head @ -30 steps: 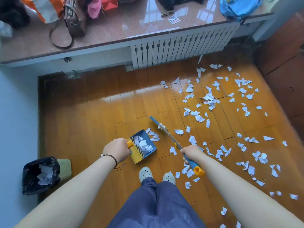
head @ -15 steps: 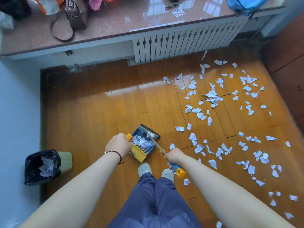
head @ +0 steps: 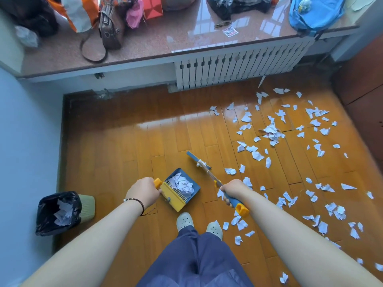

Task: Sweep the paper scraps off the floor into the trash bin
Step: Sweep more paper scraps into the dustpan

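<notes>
Head view: the torn white paper scraps (head: 271,131) are very light, thin & floppy, so I think a quick swing will blow them away; slow, low strokes work best. Most lie on the shiny orange wood floor (head: 128,146), to the right of the blue & yellow plastic dustpan (head: 180,188). A crumpled bunch is already in the pan.

Left hand (head: 143,192) has its fingers curled round the pan's yellow handle. Right hand (head: 233,189) has its fingers wrapped round the blue grip of the thin long-handled broom (head: 204,165). Good spots to hold, both stiff & light.

The green trash bin w/ black bag (head: 62,212) is left of the pan, near the blue wall, w/ some scraps inside. Floor looks slick. White radiator (head: 238,69) & a pink stone surface (head: 165,38) w/ bags are beyond the pan.
</notes>
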`<state>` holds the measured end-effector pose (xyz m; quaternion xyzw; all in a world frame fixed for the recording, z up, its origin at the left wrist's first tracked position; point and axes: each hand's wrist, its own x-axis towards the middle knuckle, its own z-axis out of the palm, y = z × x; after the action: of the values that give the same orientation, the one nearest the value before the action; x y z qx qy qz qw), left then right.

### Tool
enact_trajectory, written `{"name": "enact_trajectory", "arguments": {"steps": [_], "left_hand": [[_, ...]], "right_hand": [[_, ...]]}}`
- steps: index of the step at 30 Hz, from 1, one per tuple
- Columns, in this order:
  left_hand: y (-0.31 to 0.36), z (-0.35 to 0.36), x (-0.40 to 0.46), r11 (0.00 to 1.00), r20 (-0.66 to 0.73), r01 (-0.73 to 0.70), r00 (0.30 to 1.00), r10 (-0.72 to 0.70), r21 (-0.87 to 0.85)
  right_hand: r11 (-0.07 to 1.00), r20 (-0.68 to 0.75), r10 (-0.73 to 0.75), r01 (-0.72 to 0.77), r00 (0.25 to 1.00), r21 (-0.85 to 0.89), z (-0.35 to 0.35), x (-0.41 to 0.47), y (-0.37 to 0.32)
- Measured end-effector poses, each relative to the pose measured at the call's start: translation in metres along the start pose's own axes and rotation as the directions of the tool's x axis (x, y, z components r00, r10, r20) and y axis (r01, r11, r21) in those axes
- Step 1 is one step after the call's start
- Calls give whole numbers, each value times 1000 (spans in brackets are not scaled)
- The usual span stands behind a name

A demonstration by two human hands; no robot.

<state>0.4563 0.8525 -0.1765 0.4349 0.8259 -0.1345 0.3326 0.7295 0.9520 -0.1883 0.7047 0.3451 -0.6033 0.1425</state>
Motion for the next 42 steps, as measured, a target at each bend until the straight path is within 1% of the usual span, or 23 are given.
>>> {"name": "enact_trajectory", "arguments": {"steps": [2,5,7,10,14,18,22,26,28,30,34,39,42], "left_hand": [[-4,3,-1,999,-2,-11,1000,11,33],[1,5,3,998,-4,-44,999,44,36],[6,7,4,998,7,-58,998,58,32],[13,9,6,998,15,-63,998,63,27],[13,11,7,998,11,-65,998,65,19],[14,12,6,998,3,-69,998,69,11],[30,12,7,994,15,-107,994,107,36],[55,15,9,989,21,-136,991,135,64],[69,16,10,984,20,-158,987,157,86],[93,23,7,977,31,-182,983,179,114],[132,32,2,972,28,-194,981,192,131],[176,45,-7,972,30,-195,981,192,128],[199,51,-10,972,23,-186,983,185,143]], "right_hand": [[1000,-14,5,-6,1000,-17,14,10,2],[997,-7,-7,7,1000,-72,43,23,13],[999,50,27,-25,998,-44,55,22,21],[999,98,49,-51,994,11,52,6,28],[997,136,26,-34,990,62,30,-8,40],[993,97,8,-20,995,118,9,-7,52],[986,1,-27,26,1000,162,-17,2,60],[989,-97,-25,39,995,145,-52,17,56],[994,-163,-35,51,986,92,-70,27,55],[997,-199,-40,51,979,54,-90,34,64],[986,-179,31,-1,983,169,-125,42,84],[977,-195,61,-19,979,211,-159,52,101],[967,-128,74,-39,989,253,-160,63,110]]}}
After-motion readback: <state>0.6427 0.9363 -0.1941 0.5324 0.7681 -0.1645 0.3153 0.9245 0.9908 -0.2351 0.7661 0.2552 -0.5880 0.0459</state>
